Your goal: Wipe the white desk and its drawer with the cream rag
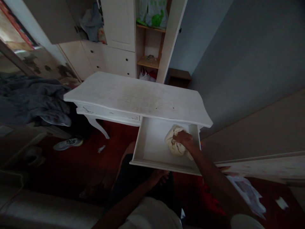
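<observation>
My right hand [184,139] is closed on a bunched cream cloth [175,147] and presses it against the floor of a pulled-out white drawer [151,136], toward its right side. My fingers are partly sunk in the folds. The drawer belongs to a white dressing table [133,92] whose top carries grey smudges and a few dark marks. Below the drawer front, my left hand [160,176] rests by my lap with nothing in it, its fingers loosely apart and dim in shadow.
Behind the table stands a white wardrobe [121,28] with an open door and bags on its shelves. Dark clothing [33,98] is heaped at left. A shoe [68,144] lies on the red floor, and a white plastic bag [247,192] is at lower right beside the wall.
</observation>
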The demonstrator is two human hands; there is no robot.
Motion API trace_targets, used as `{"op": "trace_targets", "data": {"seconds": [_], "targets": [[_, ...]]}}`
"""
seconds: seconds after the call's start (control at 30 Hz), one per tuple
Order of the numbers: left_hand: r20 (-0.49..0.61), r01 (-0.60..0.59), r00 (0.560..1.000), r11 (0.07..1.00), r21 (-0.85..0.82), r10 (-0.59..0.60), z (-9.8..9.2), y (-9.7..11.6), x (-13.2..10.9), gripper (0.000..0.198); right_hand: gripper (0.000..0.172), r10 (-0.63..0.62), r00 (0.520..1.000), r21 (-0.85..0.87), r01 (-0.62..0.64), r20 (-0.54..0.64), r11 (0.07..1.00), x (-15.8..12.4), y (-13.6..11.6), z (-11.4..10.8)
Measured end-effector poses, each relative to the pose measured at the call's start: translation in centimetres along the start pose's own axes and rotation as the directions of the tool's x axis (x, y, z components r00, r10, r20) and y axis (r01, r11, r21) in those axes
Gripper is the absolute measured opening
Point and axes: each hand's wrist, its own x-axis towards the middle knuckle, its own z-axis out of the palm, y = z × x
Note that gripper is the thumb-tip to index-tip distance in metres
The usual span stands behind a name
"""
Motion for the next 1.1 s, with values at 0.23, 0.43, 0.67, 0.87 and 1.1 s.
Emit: {"op": "trace_targets", "data": {"seconds": [0.23, 0.43, 0.67, 0.87, 1.1], "targets": [[0.008, -0.008, 1.000, 1.000, -0.004, 0.008, -0.2, -0.4, 0.5, 0.068, 0.049, 0.060, 0.998, 0.009, -0.060, 0.036, 0.998, -1.4, 1.7, 1.3], [0.031, 0.008, 0.999, 1.000, 0.006, -0.008, -0.4, -0.7, 0.7, 0.069, 0.058, 0.110, 0.993, 0.055, -0.107, -0.052, 0.993, -2.1, 1.9, 2.5], [0.040, 0.027, 0.999, 1.000, 0.000, -0.027, -0.5, -0.8, 0.9, 0.070, 0.065, 0.153, 0.987, 0.149, -0.145, -0.047, 0.978, 0.7, 2.9, -0.1], [0.019, 0.012, 1.000, 1.000, -0.014, -0.012, -0.6, -0.8, 0.8, 0.070, 0.061, 0.089, 0.995, 0.189, -0.081, -0.036, 0.979, 3.8, 2.9, -1.9], [0.021, 0.023, 1.000, 1.000, -0.017, -0.023, -0.6, -0.4, 0.6, 0.067, 0.063, 0.078, 0.997, 0.201, -0.073, -0.017, 0.977, 3.9, 2.9, -1.7]]}}
